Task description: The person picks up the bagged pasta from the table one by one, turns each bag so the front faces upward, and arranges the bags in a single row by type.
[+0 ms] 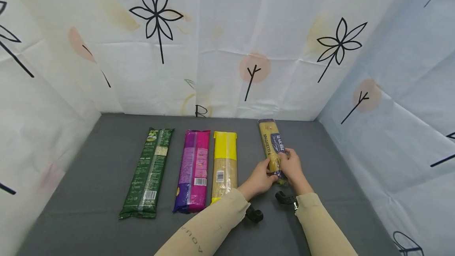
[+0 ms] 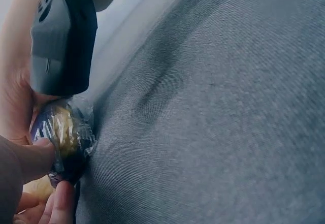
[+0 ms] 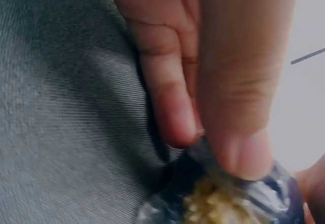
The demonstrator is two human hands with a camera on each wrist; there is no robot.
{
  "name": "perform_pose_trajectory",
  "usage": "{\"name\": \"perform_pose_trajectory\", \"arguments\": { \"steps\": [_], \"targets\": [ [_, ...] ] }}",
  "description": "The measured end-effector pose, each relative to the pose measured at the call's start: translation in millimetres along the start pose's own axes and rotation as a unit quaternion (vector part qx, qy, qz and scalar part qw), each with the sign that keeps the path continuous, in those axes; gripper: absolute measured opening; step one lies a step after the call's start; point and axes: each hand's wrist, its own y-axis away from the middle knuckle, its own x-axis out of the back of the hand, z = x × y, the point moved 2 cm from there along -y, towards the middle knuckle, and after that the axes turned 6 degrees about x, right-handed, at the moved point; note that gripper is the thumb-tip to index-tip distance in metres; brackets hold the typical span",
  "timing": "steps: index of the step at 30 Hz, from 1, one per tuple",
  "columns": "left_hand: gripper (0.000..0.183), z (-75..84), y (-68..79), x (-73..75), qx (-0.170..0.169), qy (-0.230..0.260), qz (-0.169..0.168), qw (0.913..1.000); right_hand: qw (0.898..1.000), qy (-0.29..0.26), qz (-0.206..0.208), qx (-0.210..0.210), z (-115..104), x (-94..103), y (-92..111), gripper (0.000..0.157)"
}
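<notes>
A clear and dark blue packet of spaghetti lies toward the right in the head view, tilted slightly, its far end near the back wall. My left hand grips its near left edge, thumb on top. On the opposite side my right hand holds the same packet, with the thumb over the wrapper. The left wrist view shows the packet's crinkled end between thumb and fingers, close to the cloth. In the right wrist view, the thumb presses the wrapper above the yellow strands.
Left of the hands lie a yellow pasta packet, a pink and purple packet and a dark green packet, roughly side by side on the grey cloth. Patterned white fabric walls the back and sides.
</notes>
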Motion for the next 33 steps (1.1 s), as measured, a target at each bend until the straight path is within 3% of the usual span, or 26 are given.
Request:
{"name": "perform_pose_trajectory", "arguments": {
  "steps": [6, 12, 16, 23, 28, 33],
  "targets": [
    [0.067, -2.1, -1.0, 3.1, 0.002, -0.020, -0.003, 0.9998, 0.998, 0.061, -0.028, 0.001, -5.8, 1.4, 1.3, 0.056],
    [0.056, -0.7, 5.9, 17.9, -0.016, -0.054, -0.009, 0.9984, 0.992, 0.116, -0.014, 0.047, -15.1, 1.1, 6.5, 0.058],
    [0.051, 4.6, 13.0, 39.0, -0.045, -0.091, -0.002, 0.9949, 0.989, 0.125, 0.003, 0.080, -25.5, 0.2, 14.2, 0.056],
    [0.053, 3.3, 23.1, 85.6, -0.079, -0.168, 0.036, 0.9819, 0.992, 0.059, -0.030, 0.107, -41.1, -11.4, 34.3, 0.062],
    [0.055, -3.4, 28.1, 119.2, -0.079, -0.201, 0.065, 0.9743, 0.990, 0.029, -0.050, 0.132, -50.7, -28.6, 44.2, 0.068],
    [0.058, -15.3, 27.8, 144.3, -0.067, -0.221, 0.085, 0.9692, 0.988, 0.006, -0.079, 0.131, -62.3, -45.6, 57.2, 0.075]
  ]
}}
